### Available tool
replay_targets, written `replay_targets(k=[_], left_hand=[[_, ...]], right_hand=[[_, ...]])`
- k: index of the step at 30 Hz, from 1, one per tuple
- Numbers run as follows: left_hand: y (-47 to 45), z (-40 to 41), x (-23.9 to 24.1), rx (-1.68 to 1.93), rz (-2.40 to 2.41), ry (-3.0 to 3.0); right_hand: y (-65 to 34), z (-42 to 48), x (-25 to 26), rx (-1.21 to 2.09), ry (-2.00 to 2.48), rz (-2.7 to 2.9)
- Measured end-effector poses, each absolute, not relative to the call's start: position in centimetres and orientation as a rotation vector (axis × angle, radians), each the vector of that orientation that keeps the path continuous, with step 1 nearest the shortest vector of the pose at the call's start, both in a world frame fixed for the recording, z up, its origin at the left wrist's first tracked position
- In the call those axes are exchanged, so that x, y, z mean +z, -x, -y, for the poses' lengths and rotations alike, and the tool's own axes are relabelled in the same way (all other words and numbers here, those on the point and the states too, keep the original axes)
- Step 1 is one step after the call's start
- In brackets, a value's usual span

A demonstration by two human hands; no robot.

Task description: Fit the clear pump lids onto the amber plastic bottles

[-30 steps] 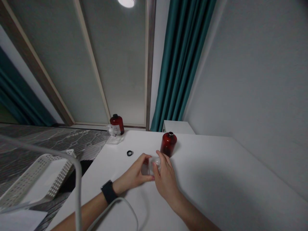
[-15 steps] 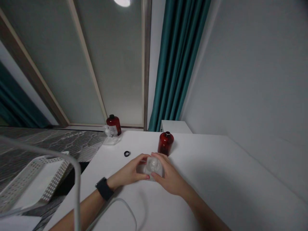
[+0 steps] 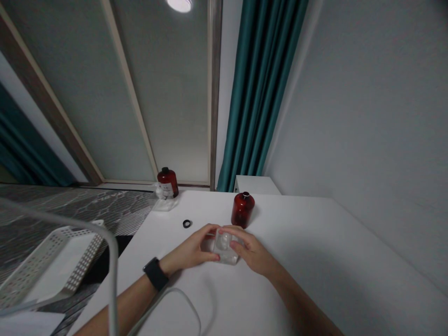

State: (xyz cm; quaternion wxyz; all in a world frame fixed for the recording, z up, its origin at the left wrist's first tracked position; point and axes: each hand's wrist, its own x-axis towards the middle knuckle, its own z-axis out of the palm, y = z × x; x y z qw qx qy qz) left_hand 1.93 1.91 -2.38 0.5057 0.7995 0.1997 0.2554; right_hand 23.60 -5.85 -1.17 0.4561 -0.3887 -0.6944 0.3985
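Near the front middle of the white table (image 3: 287,280), a clear, square-based container (image 3: 228,255) with a rounded part in its middle sits between my two hands. My left hand (image 3: 198,247) grips its left side, thumb in front and fingers behind. On the opposite side, my right hand (image 3: 254,252) has its fingers curled over the top and right edge. Just behind my right hand stands a dark red-brown bottle (image 3: 242,211) with an open neck and no cap. A small black ring (image 3: 186,224) lies beyond my left hand.
At the table's far left corner, a capped red-brown bottle (image 3: 168,182) with a label stands beside another clear piece (image 3: 165,204). A white perforated basket (image 3: 82,263) is low on the left. A pale cable (image 3: 114,280) arches across the left foreground.
My right hand has shifted slightly right and up on the clear container, its thumb moving from the front to the top, uncovering more of the front face. The view has shifted slightly.
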Motion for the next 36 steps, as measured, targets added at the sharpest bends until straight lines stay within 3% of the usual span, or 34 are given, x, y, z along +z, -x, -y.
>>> replay_targets(k=[12, 23, 36], left_hand=[[-2.1, -1.7, -2.1, 0.645, -0.439, -1.925], [-2.4, -1.4, -1.7, 0.634, -0.508, -1.956], [-0.8, -2.3, -1.7, 0.638, -0.578, -2.165]], right_hand=[[-22.6, 5.1, -3.3, 0.968, 0.894, 1.559], [-23.3, 5.9, -2.2, 1.041, 0.959, 1.584], [-23.5, 6.2, -1.9, 0.720, 1.363, 1.799]])
